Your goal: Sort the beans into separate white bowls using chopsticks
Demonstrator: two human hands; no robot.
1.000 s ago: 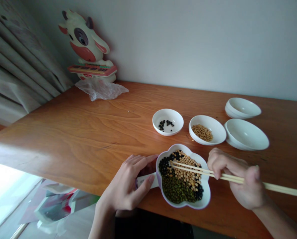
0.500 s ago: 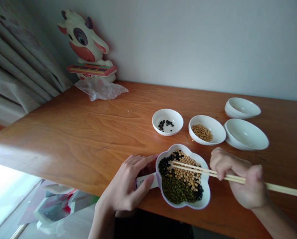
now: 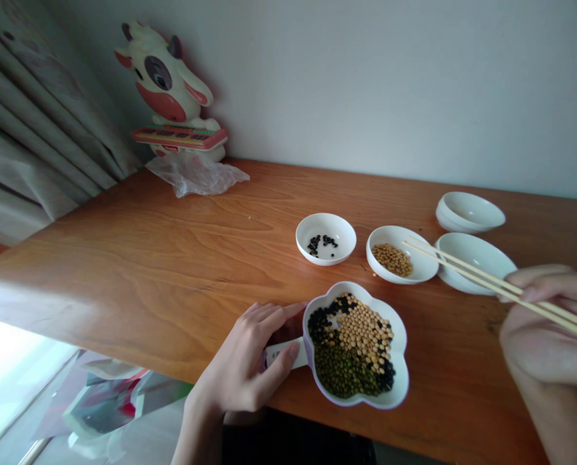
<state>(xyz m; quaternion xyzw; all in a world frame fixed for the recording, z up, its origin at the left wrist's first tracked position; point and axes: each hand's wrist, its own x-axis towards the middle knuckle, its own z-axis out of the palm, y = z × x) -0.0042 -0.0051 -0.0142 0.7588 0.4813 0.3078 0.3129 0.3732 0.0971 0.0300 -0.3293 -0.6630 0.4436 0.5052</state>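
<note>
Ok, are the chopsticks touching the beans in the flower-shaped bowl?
No, the right hand holds the chopsticks up to the right, away from the flower-shaped bowl and its beans.

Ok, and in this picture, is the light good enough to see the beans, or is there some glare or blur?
In the head view, the window light at lower left is washed out to white, but the beans in the flower-shaped bowl are clear; the right hand at the edge looks slightly soft, and the wide lens seems to bend the table.
</note>
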